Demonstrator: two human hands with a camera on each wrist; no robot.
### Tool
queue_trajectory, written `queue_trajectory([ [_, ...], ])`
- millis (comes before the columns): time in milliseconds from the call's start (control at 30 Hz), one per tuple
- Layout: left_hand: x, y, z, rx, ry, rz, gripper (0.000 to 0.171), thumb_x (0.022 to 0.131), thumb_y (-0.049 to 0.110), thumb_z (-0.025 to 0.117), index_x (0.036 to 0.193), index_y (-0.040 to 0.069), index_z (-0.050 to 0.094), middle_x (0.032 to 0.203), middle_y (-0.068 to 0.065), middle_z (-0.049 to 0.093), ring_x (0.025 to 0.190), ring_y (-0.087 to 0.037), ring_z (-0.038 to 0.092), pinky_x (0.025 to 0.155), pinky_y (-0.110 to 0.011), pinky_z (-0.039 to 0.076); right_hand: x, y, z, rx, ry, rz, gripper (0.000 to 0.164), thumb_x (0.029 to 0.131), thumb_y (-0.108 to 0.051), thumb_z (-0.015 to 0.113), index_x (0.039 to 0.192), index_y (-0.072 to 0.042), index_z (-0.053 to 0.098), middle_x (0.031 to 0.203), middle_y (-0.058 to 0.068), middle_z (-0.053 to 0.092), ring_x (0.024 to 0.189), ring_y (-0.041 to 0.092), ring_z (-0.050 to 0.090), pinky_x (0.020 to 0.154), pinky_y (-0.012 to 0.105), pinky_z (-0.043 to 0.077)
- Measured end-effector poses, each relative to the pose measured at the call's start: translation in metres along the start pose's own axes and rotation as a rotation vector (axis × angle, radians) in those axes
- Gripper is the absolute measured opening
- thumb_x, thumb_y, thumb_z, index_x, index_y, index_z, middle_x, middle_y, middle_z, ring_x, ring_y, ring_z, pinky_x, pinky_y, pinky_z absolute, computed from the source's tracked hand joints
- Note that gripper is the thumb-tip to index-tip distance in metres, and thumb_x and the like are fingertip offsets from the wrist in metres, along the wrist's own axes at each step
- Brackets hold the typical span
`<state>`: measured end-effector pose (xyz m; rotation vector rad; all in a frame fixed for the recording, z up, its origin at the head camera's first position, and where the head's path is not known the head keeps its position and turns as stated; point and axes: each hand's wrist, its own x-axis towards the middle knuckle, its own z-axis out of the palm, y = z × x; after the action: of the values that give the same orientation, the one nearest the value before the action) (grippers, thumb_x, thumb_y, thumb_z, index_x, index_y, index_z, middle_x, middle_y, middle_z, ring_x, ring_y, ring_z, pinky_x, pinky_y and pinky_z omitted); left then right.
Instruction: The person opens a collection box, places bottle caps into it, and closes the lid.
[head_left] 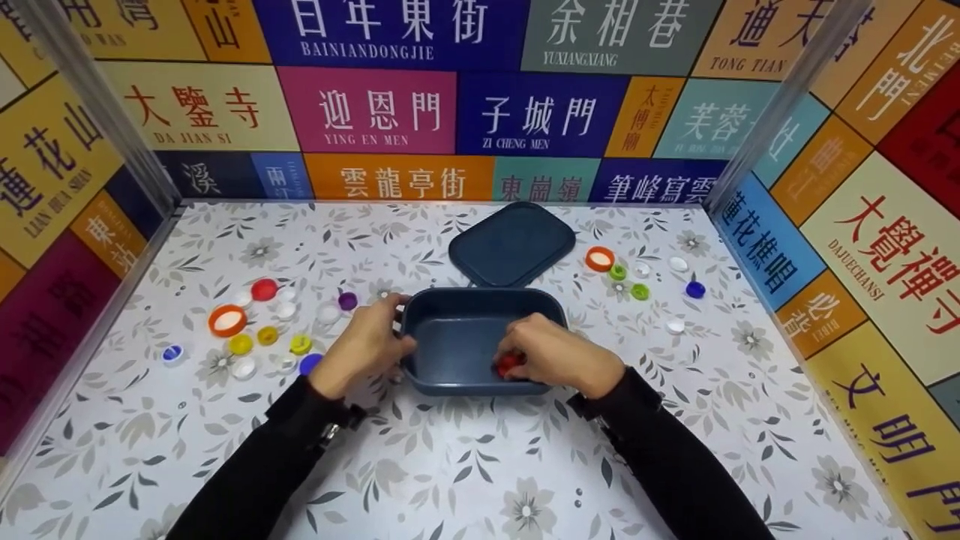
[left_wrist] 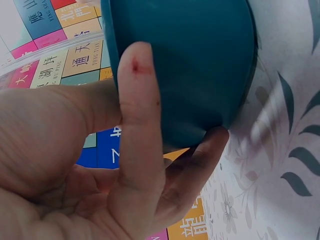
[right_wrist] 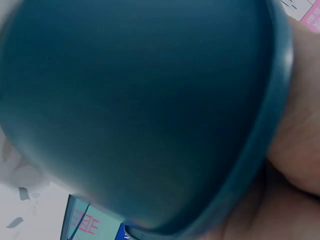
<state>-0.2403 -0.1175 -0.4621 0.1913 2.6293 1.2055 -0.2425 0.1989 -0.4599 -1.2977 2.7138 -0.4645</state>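
1. Head view: a dark blue container (head_left: 450, 352) stands open side up around the middle of the bench (head_left: 420, 480), well in from its left and right edges.
2. Left hand (head_left: 364, 341) has its grip closed round the container's left wall, thumb over the rim and other fingers outside; the left wrist view shows fingers against the outer wall.
3. Right hand (head_left: 559, 352) reaches into the container's right end, fingers curled, its grip pinching a small red piece (head_left: 511, 362). The container's wall hides those fingertips in the right wrist view.
4. Toward the bench's back edge, directly behind the container, lies a dark blue lid (head_left: 512, 244). Whether the two touch, I cannot tell.
5. Between the container and the bench's left edge are scattered a white-centred orange ring (head_left: 227, 320), a red cap (head_left: 264, 289), yellow caps (head_left: 240, 344), a purple cap (head_left: 347, 301) and several white ones. A blue cap (head_left: 310, 364) sits just beside the left wrist.
6. Toward the back right corner lie another orange ring (head_left: 600, 259), two green caps (head_left: 639, 291), white caps (head_left: 678, 263) and a dark blue cap (head_left: 695, 289), nearest the right edge.
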Motion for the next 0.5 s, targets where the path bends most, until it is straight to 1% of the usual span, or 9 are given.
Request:
queue_trajectory([
  [133,-0.001,-0.001,0.0,-0.001,0.001,0.017,0.075,0.097,-0.006,0.075,0.168,0.001,0.051,0.143,-0.039,0.073,0.058,-0.023,0.077,0.054,-0.033,0.066,0.001,0.0,0.002,0.002,-0.003,0.0,0.016,0.094,-0.009,0.097,0.109,-0.015,0.094,0.099,0.003,0.086,0.093,0.021,0.081,0.081,0.034,0.068],
  [333,0.0,0.0,0.0,-0.002,-0.008,0.005,0.077,0.099,-0.005,0.076,0.17,0.002,0.049,0.143,-0.038,0.073,0.058,-0.022,0.076,0.055,-0.034,0.067,0.0,-0.001,-0.002,0.043,0.021,0.015,0.016,0.096,-0.009,0.095,0.111,-0.013,0.093,0.103,0.005,0.087,0.097,0.021,0.083,0.086,0.036,0.071],
  [500,0.0,0.001,0.0,-0.005,-0.017,-0.004,0.078,0.1,-0.005,0.077,0.171,0.003,0.048,0.141,-0.038,0.073,0.058,-0.021,0.075,0.056,-0.035,0.068,-0.002,-0.001,-0.01,0.051,0.053,0.018,0.019,0.097,-0.009,0.093,0.116,-0.01,0.092,0.108,0.01,0.087,0.103,0.026,0.083,0.092,0.041,0.071],
])
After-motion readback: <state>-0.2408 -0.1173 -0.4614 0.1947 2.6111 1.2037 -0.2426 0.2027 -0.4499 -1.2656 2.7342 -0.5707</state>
